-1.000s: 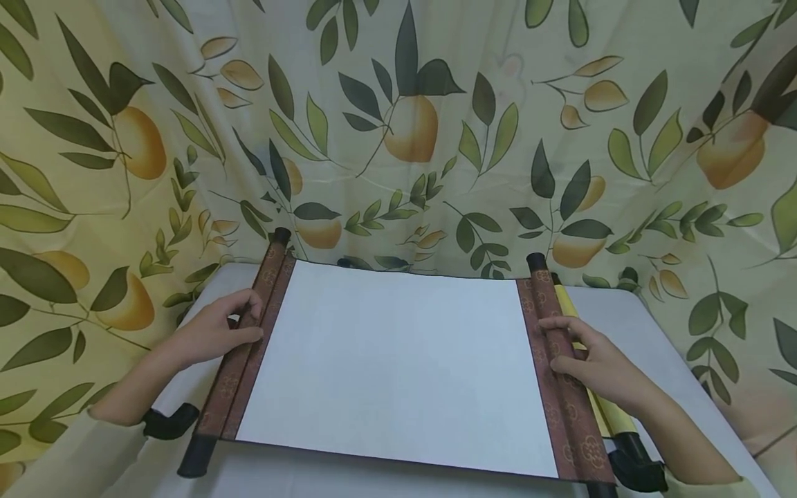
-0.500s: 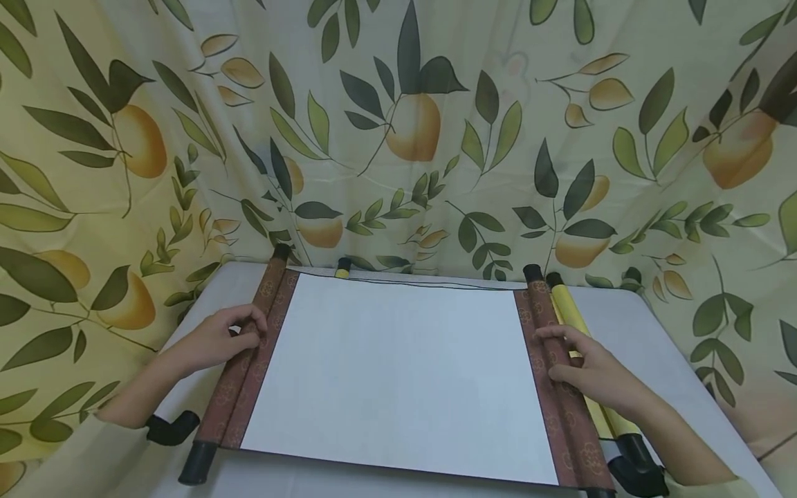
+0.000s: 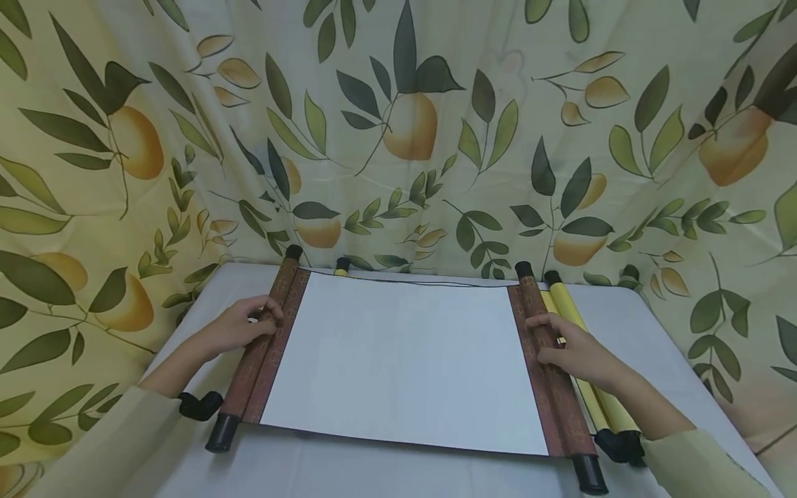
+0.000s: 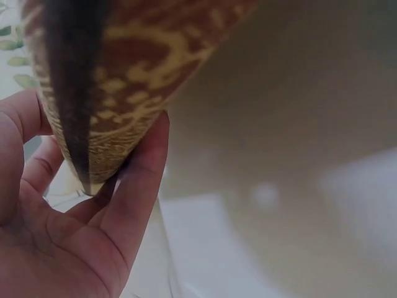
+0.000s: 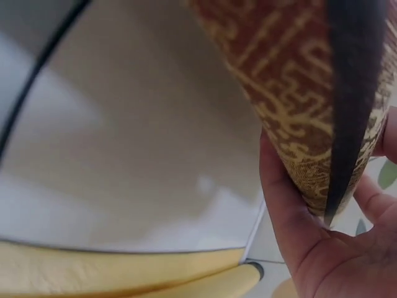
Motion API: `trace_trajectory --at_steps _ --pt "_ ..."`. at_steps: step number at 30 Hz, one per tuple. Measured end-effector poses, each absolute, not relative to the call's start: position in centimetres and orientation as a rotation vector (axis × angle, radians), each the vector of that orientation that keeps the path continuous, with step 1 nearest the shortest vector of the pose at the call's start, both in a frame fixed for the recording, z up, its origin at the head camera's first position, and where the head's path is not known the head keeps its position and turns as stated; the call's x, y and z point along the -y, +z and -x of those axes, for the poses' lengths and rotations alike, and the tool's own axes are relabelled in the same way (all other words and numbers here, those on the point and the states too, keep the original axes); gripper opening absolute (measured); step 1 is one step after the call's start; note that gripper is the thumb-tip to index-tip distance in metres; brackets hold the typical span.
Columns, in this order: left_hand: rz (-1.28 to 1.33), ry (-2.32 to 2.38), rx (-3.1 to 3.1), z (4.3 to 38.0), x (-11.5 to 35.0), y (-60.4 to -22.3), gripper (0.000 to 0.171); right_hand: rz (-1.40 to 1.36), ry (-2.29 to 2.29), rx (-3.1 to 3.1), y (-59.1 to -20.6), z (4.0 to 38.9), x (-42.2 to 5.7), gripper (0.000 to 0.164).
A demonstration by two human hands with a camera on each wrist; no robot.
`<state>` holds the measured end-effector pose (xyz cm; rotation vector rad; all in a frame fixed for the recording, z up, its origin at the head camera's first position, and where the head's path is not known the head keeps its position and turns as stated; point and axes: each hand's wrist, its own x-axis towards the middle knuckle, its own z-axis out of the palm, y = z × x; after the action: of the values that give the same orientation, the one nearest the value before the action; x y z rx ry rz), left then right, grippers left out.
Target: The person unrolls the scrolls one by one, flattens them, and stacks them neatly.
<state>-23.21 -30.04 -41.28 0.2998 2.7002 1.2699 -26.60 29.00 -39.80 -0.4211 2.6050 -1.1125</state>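
A hanging scroll with bare white paper [image 3: 405, 360] is spread between two reddish-brown rollers, each with black end knobs. My left hand [image 3: 243, 324] grips the left roller [image 3: 249, 377] near its middle, thumb on the inner side. The right hand [image 3: 575, 351] holds the right roller [image 3: 563, 408] in the same way. In the left wrist view, fingers [image 4: 139, 186] wrap the underside of the gold-patterned roller [image 4: 136, 81], which is raised over the table. The right wrist view shows fingers [image 5: 291, 217] curled beneath the other patterned roller [image 5: 279, 93].
Under and beside my right forearm lies a yellow scroll [image 3: 568, 304] with black knobs. Another small yellow end [image 3: 342, 268] with a black cap shows behind the paper's far edge. The white table [image 3: 349, 477] runs back to a curtain [image 3: 398, 194] printed with fruit and leaves.
The scroll's far edge has dropped, bringing the yellow end behind it into view. Both hands have moved slightly inward with the rollers, the left one more. The paper's near edge has shifted away from me.
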Motion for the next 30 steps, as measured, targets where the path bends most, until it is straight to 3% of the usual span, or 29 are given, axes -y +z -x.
trace_trajectory --at_steps 11,30 --pt "-0.252 1.262 -2.662 26.3 28.8 -40.8 0.019 0.424 -0.959 -2.616 -39.7 29.9 -29.7 0.057" --pt "-0.223 1.052 -2.759 26.3 27.5 -44.0 0.021 0.385 -0.755 -2.721 -42.5 30.8 -29.0 0.055"
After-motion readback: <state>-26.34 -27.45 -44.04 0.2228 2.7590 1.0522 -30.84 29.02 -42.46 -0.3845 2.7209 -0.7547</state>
